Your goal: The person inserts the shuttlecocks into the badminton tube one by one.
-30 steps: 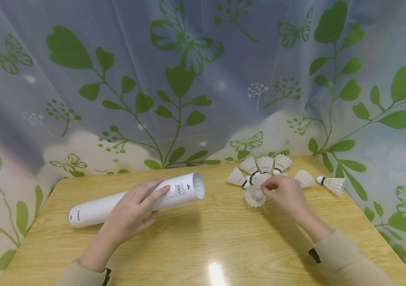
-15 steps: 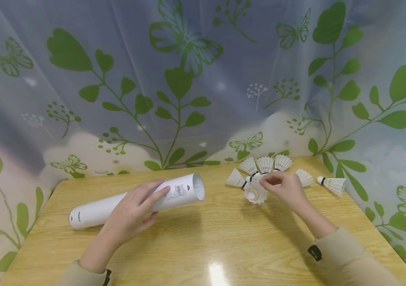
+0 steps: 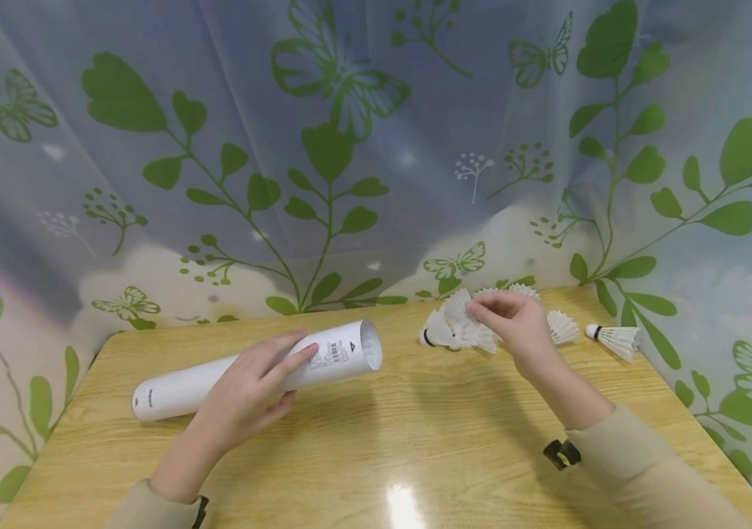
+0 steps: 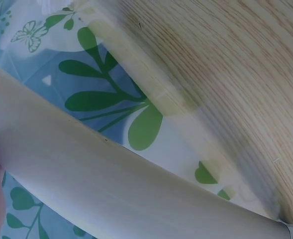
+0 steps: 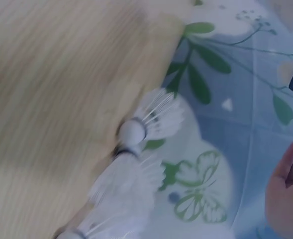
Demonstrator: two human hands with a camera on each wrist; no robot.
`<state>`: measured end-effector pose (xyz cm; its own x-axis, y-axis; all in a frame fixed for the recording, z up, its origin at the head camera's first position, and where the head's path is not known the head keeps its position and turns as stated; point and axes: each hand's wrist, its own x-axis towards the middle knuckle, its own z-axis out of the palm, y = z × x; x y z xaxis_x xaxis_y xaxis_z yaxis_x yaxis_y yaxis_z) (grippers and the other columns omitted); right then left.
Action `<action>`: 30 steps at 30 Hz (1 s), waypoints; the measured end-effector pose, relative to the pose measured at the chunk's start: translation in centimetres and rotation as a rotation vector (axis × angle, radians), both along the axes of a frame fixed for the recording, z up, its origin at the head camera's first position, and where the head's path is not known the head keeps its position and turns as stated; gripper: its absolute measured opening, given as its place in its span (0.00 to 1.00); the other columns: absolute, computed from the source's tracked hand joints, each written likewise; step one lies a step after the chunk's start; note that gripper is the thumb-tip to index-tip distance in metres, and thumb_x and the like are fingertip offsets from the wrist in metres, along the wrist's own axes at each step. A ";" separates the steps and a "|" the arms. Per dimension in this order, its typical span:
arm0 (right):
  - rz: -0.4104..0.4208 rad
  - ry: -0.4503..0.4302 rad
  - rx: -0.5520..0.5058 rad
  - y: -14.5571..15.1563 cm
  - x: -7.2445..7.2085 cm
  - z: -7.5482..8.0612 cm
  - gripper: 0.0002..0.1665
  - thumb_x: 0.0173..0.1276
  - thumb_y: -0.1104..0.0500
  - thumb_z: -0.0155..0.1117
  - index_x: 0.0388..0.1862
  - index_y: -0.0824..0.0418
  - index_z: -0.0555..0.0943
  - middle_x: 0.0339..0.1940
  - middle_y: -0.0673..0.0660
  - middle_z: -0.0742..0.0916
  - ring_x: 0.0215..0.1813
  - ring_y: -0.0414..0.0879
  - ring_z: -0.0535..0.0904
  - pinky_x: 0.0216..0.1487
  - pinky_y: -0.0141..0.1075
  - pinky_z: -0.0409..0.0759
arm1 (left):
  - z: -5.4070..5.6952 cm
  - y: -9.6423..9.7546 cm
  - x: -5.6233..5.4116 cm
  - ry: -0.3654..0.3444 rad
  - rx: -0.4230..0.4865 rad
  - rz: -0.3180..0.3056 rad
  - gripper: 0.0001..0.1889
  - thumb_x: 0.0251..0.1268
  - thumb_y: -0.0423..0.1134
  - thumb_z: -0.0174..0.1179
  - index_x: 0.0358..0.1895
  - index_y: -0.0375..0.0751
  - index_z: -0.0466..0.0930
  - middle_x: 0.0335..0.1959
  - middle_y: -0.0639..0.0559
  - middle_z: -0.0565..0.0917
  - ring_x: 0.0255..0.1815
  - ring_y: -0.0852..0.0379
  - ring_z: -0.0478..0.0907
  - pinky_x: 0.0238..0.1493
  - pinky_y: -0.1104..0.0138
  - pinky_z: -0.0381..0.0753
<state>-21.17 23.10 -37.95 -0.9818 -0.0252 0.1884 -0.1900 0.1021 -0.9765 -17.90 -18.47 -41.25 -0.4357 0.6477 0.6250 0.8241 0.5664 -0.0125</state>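
Observation:
My left hand (image 3: 246,389) grips a white cardboard shuttlecock tube (image 3: 173,389) round its middle, thumb below and fingers over the top. The tube's open end faces right and is raised off the table; its far left end is lower. In the left wrist view the tube (image 4: 116,174) crosses the lower half. With thumb and fingertips, my right hand (image 3: 517,323) pinches a white shuttlecock (image 3: 440,329) by its feather rim, its black-banded cork pointing left. The right wrist view shows this shuttlecock's cork end (image 5: 291,77) at the right edge, above the hand (image 5: 288,199).
Behind the held one, several shuttlecocks (image 3: 481,336) lie bunched near the back of the wooden table (image 3: 481,455), partly hidden by the right hand. Two more, one shuttlecock (image 3: 562,327) and another (image 3: 616,342), lie to the right. A leaf-patterned curtain (image 3: 376,206) hangs behind the table.
My right hand has lifted a shuttlecock from the front of the bunch and swung its cork round to the left. The left hand and tube have barely moved.

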 end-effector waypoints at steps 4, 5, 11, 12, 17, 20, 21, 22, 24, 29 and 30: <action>0.027 -0.005 -0.138 -1.4 -0.2 0.3 0.17 0.73 0.66 0.70 0.32 0.43 0.91 0.34 0.38 0.91 0.42 0.34 0.86 0.48 0.26 0.88 | -0.2 0.0 0.0 0.007 -0.001 -0.003 0.47 0.42 0.27 0.80 0.74 0.42 0.75 0.70 0.36 0.79 0.61 0.38 0.83 0.62 0.47 0.89; 0.033 -0.011 -0.164 -1.7 -0.2 0.4 0.18 0.74 0.67 0.69 0.32 0.43 0.91 0.34 0.38 0.91 0.42 0.34 0.86 0.49 0.26 0.88 | -0.2 0.1 0.0 0.008 -0.001 -0.004 0.47 0.42 0.27 0.80 0.74 0.42 0.75 0.70 0.36 0.79 0.61 0.38 0.83 0.62 0.46 0.89; 0.063 -0.019 -0.230 -4.0 -0.2 0.5 0.19 0.74 0.66 0.68 0.31 0.41 0.91 0.34 0.38 0.90 0.41 0.33 0.85 0.48 0.26 0.87 | -0.2 0.2 0.1 0.007 -0.006 0.000 0.47 0.42 0.27 0.79 0.74 0.41 0.75 0.70 0.36 0.78 0.62 0.38 0.83 0.63 0.47 0.89; 0.065 -0.015 -0.242 -4.4 -0.2 0.5 0.18 0.74 0.65 0.70 0.31 0.42 0.91 0.34 0.38 0.90 0.41 0.33 0.85 0.48 0.26 0.87 | -0.2 0.2 0.1 0.007 -0.007 0.001 0.46 0.43 0.27 0.79 0.74 0.41 0.75 0.70 0.36 0.78 0.62 0.38 0.83 0.63 0.47 0.89; 0.077 -0.002 -0.293 -6.1 0.0 0.3 0.14 0.71 0.63 0.74 0.31 0.43 0.91 0.34 0.40 0.90 0.41 0.34 0.84 0.49 0.26 0.87 | 0.0 0.3 0.1 0.006 -0.005 -0.002 0.46 0.44 0.28 0.79 0.74 0.41 0.75 0.70 0.35 0.78 0.62 0.38 0.83 0.63 0.47 0.89; 0.074 -0.006 -0.296 -6.9 0.1 0.2 0.12 0.70 0.62 0.75 0.31 0.43 0.91 0.34 0.40 0.90 0.41 0.35 0.84 0.49 0.27 0.87 | 0.2 0.4 0.0 0.000 -0.001 -0.007 0.46 0.44 0.28 0.79 0.74 0.41 0.75 0.70 0.35 0.78 0.62 0.38 0.82 0.63 0.47 0.89; 0.072 -0.010 -0.297 -7.1 0.1 0.2 0.12 0.70 0.62 0.75 0.31 0.43 0.91 0.34 0.40 0.90 0.40 0.35 0.84 0.49 0.27 0.87 | 0.2 0.4 0.0 -0.003 0.000 -0.007 0.46 0.44 0.28 0.79 0.74 0.41 0.75 0.70 0.35 0.78 0.62 0.38 0.82 0.63 0.47 0.89; 0.070 -0.017 -0.296 -7.3 0.1 0.2 0.12 0.70 0.62 0.75 0.31 0.43 0.91 0.33 0.40 0.90 0.40 0.35 0.85 0.49 0.27 0.87 | 0.3 0.4 -0.1 -0.005 0.001 -0.008 0.46 0.44 0.28 0.79 0.74 0.41 0.75 0.70 0.34 0.78 0.62 0.38 0.83 0.63 0.47 0.89; 0.067 -0.028 -0.279 -7.8 0.2 0.2 0.15 0.71 0.64 0.73 0.30 0.43 0.90 0.32 0.39 0.91 0.40 0.34 0.85 0.48 0.26 0.87 | 0.4 0.4 -0.1 -0.008 0.002 -0.006 0.45 0.44 0.28 0.79 0.74 0.41 0.75 0.70 0.34 0.78 0.62 0.38 0.83 0.63 0.48 0.88; 0.090 -0.018 -0.215 -8.7 0.4 -0.1 0.19 0.71 0.72 0.68 0.31 0.48 0.90 0.31 0.38 0.91 0.38 0.34 0.85 0.44 0.25 0.86 | 0.6 0.3 -0.1 -0.010 0.005 0.003 0.45 0.44 0.29 0.79 0.74 0.41 0.75 0.70 0.35 0.78 0.61 0.39 0.83 0.64 0.48 0.88; 0.095 -0.004 -0.198 -8.8 0.4 -0.2 0.16 0.70 0.72 0.69 0.32 0.51 0.91 0.31 0.40 0.92 0.37 0.34 0.85 0.44 0.25 0.86 | 0.6 0.3 -0.1 -0.011 0.006 0.003 0.45 0.44 0.29 0.79 0.74 0.41 0.75 0.70 0.35 0.78 0.61 0.39 0.83 0.63 0.48 0.89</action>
